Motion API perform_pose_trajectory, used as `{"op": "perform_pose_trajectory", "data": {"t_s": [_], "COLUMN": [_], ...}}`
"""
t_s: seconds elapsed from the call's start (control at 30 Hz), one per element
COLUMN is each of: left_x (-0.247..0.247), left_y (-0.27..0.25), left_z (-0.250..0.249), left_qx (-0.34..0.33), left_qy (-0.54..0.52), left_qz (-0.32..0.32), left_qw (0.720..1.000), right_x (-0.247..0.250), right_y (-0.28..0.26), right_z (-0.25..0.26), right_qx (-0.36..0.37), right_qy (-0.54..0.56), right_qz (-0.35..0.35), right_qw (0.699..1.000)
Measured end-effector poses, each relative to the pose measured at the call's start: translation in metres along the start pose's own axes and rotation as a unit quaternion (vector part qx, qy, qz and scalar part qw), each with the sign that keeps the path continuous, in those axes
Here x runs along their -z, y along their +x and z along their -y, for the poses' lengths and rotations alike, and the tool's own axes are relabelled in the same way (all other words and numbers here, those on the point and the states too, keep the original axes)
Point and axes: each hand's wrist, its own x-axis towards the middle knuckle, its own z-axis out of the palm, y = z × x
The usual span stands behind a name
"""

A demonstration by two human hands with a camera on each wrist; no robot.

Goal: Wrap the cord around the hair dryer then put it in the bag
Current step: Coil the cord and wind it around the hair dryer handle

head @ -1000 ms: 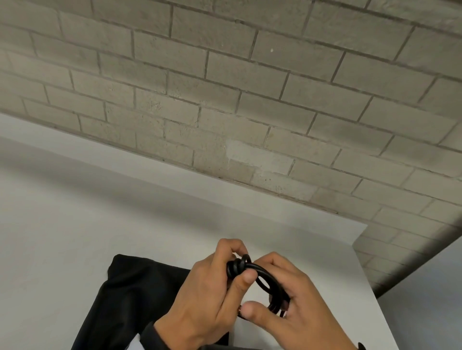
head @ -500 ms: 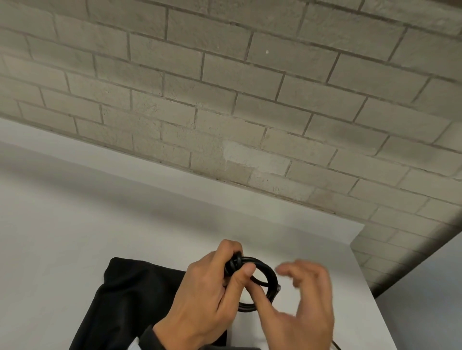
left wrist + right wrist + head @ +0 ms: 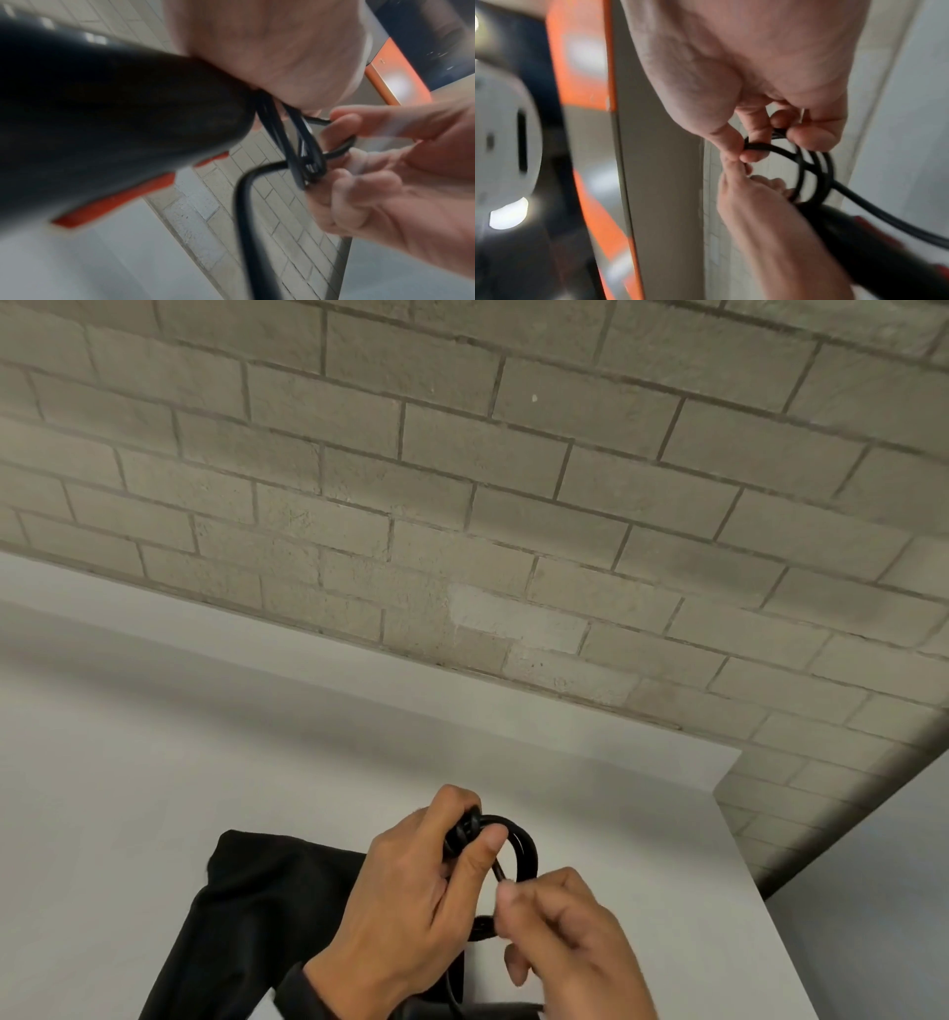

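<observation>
My left hand (image 3: 472, 829) grips the black hair dryer (image 3: 102, 121), which has red trim, with the thumb pressing wound loops of its black cord (image 3: 526, 845) at the top. In the head view the dryer's body is hidden under the hand. My right hand (image 3: 513, 891) pinches a strand of the cord (image 3: 770, 148) between thumb and fingertips, just right of the left thumb. Loose cord (image 3: 244, 223) trails down from the loops. The black bag (image 3: 267, 906) lies flat on the table under and left of my left hand.
The white table (image 3: 154, 788) runs back to a grey brick wall (image 3: 462, 505); its right edge (image 3: 760, 891) lies just right of my hands. An orange and grey panel (image 3: 582, 60) shows in the wrist views.
The right hand let go of the cord and spread its fingers half a second ago; now it pinches the cord again beside the left thumb. The left hand has kept its grip.
</observation>
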Motion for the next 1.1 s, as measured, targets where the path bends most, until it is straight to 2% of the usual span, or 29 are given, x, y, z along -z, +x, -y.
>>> {"op": "perform_pose_trajectory", "data": {"t_s": [0.07, 0.13, 0.27, 0.47, 0.57, 0.73, 0.8, 0.87, 0.93, 0.97, 1.0, 1.03, 1.1], "left_x": [0.000, -0.001, -0.002, -0.001, 0.000, -0.004, -0.005, -0.005, -0.005, -0.005, -0.005, -0.006, -0.005], "left_y": [0.000, -0.001, -0.001, 0.001, 0.002, 0.001, 0.000, 0.000, 0.001, 0.002, 0.001, 0.001, 0.000], "left_z": [-0.002, -0.003, -0.005, -0.002, 0.002, -0.003, -0.004, -0.003, -0.002, -0.002, -0.003, -0.004, -0.004], "left_qx": [-0.005, -0.009, -0.003, 0.000, 0.001, -0.028, -0.030, -0.024, -0.018, -0.020, -0.024, -0.028, -0.034], "left_qy": [0.005, 0.004, -0.002, 0.000, 0.012, 0.021, 0.017, 0.010, -0.001, -0.004, -0.004, -0.004, 0.004], "left_qz": [0.001, 0.008, 0.014, 0.004, 0.000, 0.018, 0.026, 0.014, 0.005, 0.008, 0.013, 0.019, 0.021], "left_qw": [1.000, 1.000, 1.000, 1.000, 1.000, 0.999, 0.999, 1.000, 1.000, 1.000, 1.000, 0.999, 0.999], "right_x": [0.012, 0.019, 0.018, 0.012, 0.015, 0.040, 0.049, 0.054, 0.052, 0.048, 0.050, 0.055, 0.067], "right_y": [0.002, 0.003, 0.001, -0.012, -0.022, -0.029, -0.029, -0.033, -0.036, -0.036, -0.050, -0.057, -0.053], "right_z": [0.007, 0.006, -0.001, -0.005, -0.009, -0.004, -0.005, -0.022, -0.023, -0.020, -0.016, -0.019, -0.023], "right_qx": [-0.054, -0.060, 0.017, 0.095, 0.102, -0.008, 0.019, 0.117, 0.118, 0.091, 0.117, 0.103, 0.015], "right_qy": [0.126, 0.164, 0.052, 0.010, -0.032, 0.061, 0.054, -0.053, -0.071, -0.062, -0.058, -0.050, 0.063], "right_qz": [0.062, 0.086, 0.050, 0.024, 0.015, 0.121, 0.158, 0.153, 0.165, 0.202, 0.269, 0.274, 0.319], "right_qw": [0.989, 0.981, 0.997, 0.995, 0.994, 0.991, 0.986, 0.980, 0.977, 0.973, 0.954, 0.955, 0.945]}}
